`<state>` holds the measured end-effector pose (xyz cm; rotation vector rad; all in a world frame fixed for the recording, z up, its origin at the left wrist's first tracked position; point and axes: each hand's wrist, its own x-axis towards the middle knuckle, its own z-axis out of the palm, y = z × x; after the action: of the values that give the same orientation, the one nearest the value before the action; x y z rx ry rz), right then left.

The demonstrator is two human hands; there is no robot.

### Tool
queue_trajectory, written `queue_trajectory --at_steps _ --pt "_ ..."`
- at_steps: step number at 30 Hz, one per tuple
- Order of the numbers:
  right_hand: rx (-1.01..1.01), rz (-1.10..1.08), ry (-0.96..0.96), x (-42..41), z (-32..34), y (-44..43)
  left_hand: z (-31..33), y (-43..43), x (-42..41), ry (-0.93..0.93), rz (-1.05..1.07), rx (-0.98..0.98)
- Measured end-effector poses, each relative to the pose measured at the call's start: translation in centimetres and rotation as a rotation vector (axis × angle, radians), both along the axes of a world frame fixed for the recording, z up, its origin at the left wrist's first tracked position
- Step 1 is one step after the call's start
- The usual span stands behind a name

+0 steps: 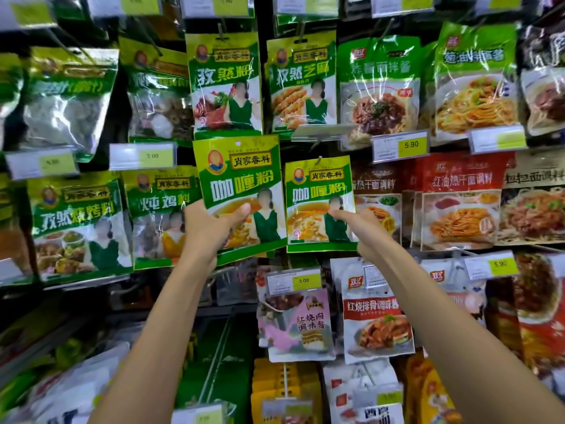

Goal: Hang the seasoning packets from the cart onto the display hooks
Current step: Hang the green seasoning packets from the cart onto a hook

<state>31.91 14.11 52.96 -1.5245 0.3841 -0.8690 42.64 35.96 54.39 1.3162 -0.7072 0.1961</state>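
Left hand grips a curry packet — top overlapping the cumin packet above — right hand pinches hung packet.

Single camera: head-worn, wide-angle, no second view, so no overlap. It faces the display rack about square-on and close in. Hung packets fill the frame left to right and top to bottom. Both forearms enter from the near bottom edge and reach away to mid-frame. Centre sits on the left hand gripping a loose curry powder packet and the right hand pinching the hung curry powder packet. Frame edges blur and bow.
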Motion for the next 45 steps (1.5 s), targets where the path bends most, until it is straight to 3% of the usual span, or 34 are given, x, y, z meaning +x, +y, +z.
queue_trajectory --at_steps 11,14,16,18,20,22,28,30,33,36,41,45 --pt "-0.190 -0.096 0.323 2.9 1.5 -2.1 -0.9 -1.7 0.2 -0.046 -0.037 -0.005" --pt "-0.323 -0.228 0.382 3.4 1.3 -2.7 -1.4 -2.0 0.1 -0.065 -0.043 0.018" --pt "-0.401 -0.396 0.304 3.1 0.9 -2.6 -1.7 -2.3 0.0 -0.079 -0.073 0.031" --pt "-0.387 -0.446 0.069 2.3 0.5 -1.7 -1.9 -2.7 -0.3 -0.080 -0.118 0.038" --pt "-0.265 -0.198 -0.148 1.0 0.5 0.2 -1.9 -3.4 -0.8 -0.078 -0.163 0.037" --pt "-0.177 0.073 -0.214 0.0 0.5 2.0 -1.8 -4.3 -1.2 -0.044 -0.186 0.052" --pt "-0.259 0.075 -0.260 -1.4 0.1 2.9 -1.3 -6.3 -2.0 -0.033 -0.199 0.120" --pt "-0.266 0.033 -0.244 -1.6 -0.2 2.4 -0.7 -6.0 -1.7 -0.149 -0.062 0.059" --pt "-0.241 -0.014 -0.230 -1.6 -0.8 1.2 0.9 -4.7 -0.9 -0.554 0.467 -0.085" --pt "-0.228 -0.070 -0.215 -1.4 -1.1 0.4 2.6 -4.2 0.9 -0.874 0.839 -0.023" --pt "-0.173 -0.133 -0.239 -0.8 -0.5 -0.3 3.6 -4.5 4.1 -1.018 0.935 0.243" --pt "-0.175 -0.171 -0.236 -0.4 0.3 -0.6 3.5 -4.6 5.2 -1.066 0.928 0.249"
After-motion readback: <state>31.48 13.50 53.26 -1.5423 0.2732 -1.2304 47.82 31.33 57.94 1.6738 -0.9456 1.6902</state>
